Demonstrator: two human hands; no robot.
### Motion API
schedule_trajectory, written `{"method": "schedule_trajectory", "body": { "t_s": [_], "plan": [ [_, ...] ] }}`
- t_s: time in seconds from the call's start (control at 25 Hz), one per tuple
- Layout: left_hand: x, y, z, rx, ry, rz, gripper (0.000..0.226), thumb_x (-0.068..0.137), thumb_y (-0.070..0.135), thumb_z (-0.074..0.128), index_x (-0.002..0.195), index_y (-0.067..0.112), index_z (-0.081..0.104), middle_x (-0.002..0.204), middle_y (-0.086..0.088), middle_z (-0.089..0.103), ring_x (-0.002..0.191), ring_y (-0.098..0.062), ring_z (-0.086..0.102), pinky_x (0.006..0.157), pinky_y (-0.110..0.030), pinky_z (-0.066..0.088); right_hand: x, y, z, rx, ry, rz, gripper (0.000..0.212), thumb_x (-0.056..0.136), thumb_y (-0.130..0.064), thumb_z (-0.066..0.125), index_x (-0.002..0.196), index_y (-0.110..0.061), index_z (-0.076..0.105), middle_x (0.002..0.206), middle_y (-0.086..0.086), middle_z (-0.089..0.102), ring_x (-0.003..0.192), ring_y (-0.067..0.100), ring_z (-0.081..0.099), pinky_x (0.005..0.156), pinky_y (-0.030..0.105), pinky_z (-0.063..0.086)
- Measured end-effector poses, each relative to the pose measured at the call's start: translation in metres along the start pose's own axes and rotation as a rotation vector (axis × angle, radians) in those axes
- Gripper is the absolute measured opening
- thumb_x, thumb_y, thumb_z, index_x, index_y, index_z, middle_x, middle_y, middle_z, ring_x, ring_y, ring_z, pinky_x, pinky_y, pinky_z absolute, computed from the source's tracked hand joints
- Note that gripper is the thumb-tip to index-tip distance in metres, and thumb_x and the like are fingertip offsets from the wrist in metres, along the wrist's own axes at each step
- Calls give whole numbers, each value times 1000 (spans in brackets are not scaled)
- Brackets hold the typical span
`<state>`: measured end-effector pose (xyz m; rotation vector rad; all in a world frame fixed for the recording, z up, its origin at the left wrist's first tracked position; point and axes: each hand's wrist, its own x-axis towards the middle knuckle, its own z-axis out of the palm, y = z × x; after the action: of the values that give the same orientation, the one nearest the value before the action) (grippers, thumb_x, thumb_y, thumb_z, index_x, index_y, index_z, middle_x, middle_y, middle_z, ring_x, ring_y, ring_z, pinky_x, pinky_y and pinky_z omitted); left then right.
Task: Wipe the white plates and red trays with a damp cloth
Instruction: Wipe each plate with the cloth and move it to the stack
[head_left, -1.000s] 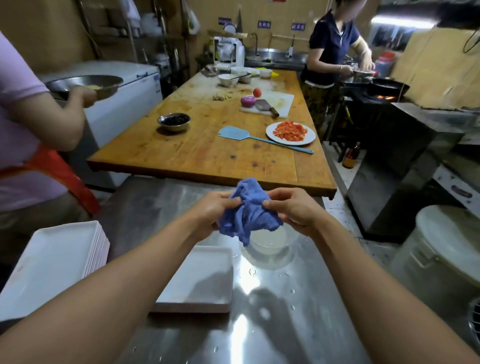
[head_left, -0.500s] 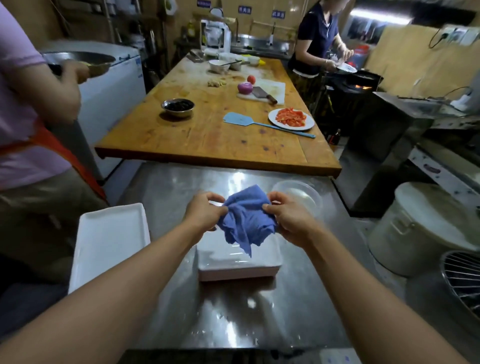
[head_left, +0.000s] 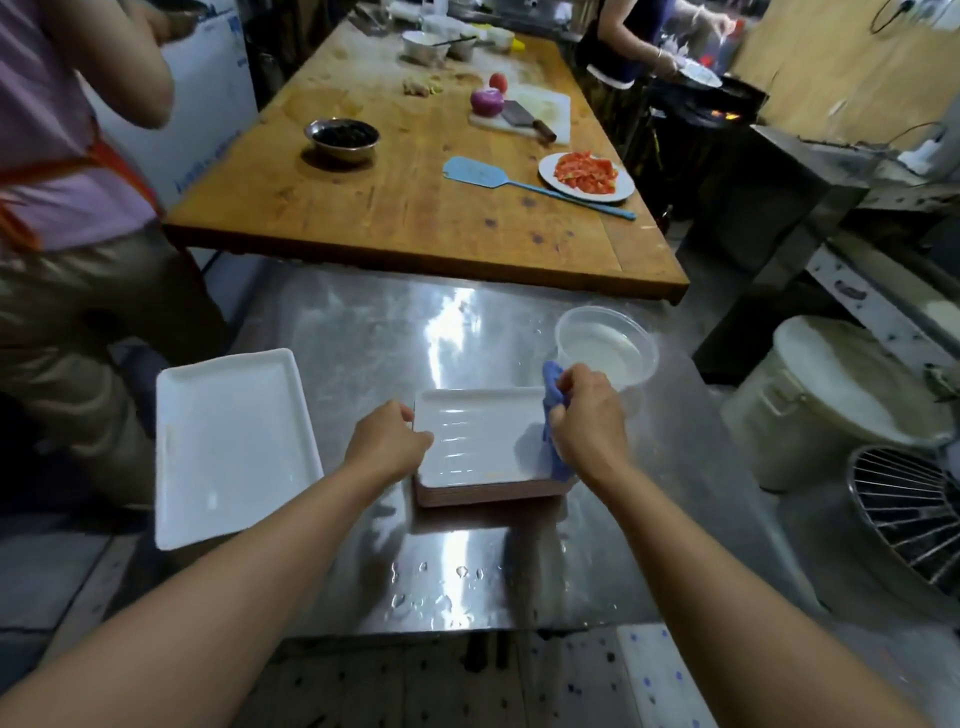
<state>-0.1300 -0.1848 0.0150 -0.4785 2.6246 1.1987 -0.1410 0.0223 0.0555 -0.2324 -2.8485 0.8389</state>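
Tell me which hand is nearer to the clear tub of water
Right. The right hand, gripping the blue cloth, sits just in front of the clear tub; the left hand holds the white plate's far-left edge, farther away.

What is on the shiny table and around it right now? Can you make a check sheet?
Surface: steel table, shiny, water drops near the front edge.
Job's things: white plate on top of a stack; second stack of white plates to its left; blue cloth on the plate's right edge; clear tub of water behind it. Red trays: nothing seen.
Clutter: wooden table beyond holds a metal bowl, blue spatula and a plate of chopped tomato.
Hands: left hand grips the plate's left edge; right hand grips the cloth.
Cables: one on the far right wall.
Surroundings: two other people, lidded bucket.
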Motion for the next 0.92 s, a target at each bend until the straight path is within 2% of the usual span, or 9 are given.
{"method": "schedule_trajectory", "body": {
  "t_s": [0.12, 0.2, 0.28, 0.36, 0.44, 0.52, 0.64, 0.8, 0.92],
  "plan": [
    [1, -9, 12, 46, -36, -48, 33, 84, 21, 63, 114, 12, 55, 113, -7, 61, 89, -19, 52, 76, -29, 43, -8, 16, 31, -85, -318, -2, 21, 85, -14, 55, 101, -4, 63, 107, 19, 60, 98, 33, 58, 73, 28, 38],
    [3, -14, 16, 35, -39, -87, 33, 82, 18, 63, 114, 14, 55, 111, -7, 61, 90, -21, 58, 74, -31, 50, -6, 26, 37, -69, -341, -9, 24, 88, -16, 53, 104, -4, 66, 112, 20, 60, 104, 33, 57, 76, 27, 38],
    [3, -17, 20, 45, -43, -102, 37, 81, 17, 63, 118, 18, 55, 109, -6, 64, 88, -21, 63, 68, -28, 49, -4, 35, 37, -14, -307, -75, 30, 89, -14, 55, 116, -9, 64, 124, 15, 54, 114, 30, 52, 90, 29, 40],
    [3, -21, 26, 54, -30, -90, 39, 80, 16, 64, 118, 21, 55, 107, -5, 66, 84, -21, 63, 65, -26, 45, -5, 42, 39, -6, -402, -241, 34, 90, -11, 56, 123, -13, 61, 136, 10, 46, 124, 24, 45, 101, 27, 35],
    [4, -24, 32, 49, 17, -79, 37, 79, 14, 65, 114, 21, 56, 103, -6, 66, 81, -23, 63, 65, -27, 44, -12, 51, 47, -83, -524, -367, 32, 93, -14, 52, 123, -16, 62, 144, 4, 39, 131, 20, 38, 103, 31, 36],
    [6, -26, 35, 55, 55, -76, 33, 76, 12, 65, 108, 20, 57, 97, -6, 66, 79, -25, 63, 64, -26, 43, -17, 59, 49, -172, -480, -392, 24, 90, -16, 54, 111, -15, 66, 137, 1, 45, 126, 20, 42, 91, 38, 44],
    [7, -26, 37, 22, 76, -85, 27, 74, 8, 64, 95, 21, 54, 84, -7, 66, 69, -25, 63, 59, -27, 46, -13, 69, 38, -376, -328, -381, 17, 84, -15, 57, 97, -13, 68, 115, 0, 56, 107, 21, 52, 74, 33, 42],
    [5, -30, 41, -68, 119, -93, 26, 73, 1, 64, 91, 17, 54, 61, -4, 58, 44, -17, 58, 46, -24, 43, -12, 72, 36, -489, -316, -362, 24, 90, -10, 47, 107, -8, 63, 118, 5, 55, 112, 23, 47, 80, 34, 43],
    [5, -33, 42, -220, 107, -125, 28, 74, -6, 63, 84, 19, 54, 56, -6, 56, 41, -21, 59, 51, -33, 53, -28, 60, 44, -294, -336, -352, 22, 88, -8, 50, 107, -6, 61, 119, 7, 53, 112, 24, 44, 88, 33, 38]
  ]
}}
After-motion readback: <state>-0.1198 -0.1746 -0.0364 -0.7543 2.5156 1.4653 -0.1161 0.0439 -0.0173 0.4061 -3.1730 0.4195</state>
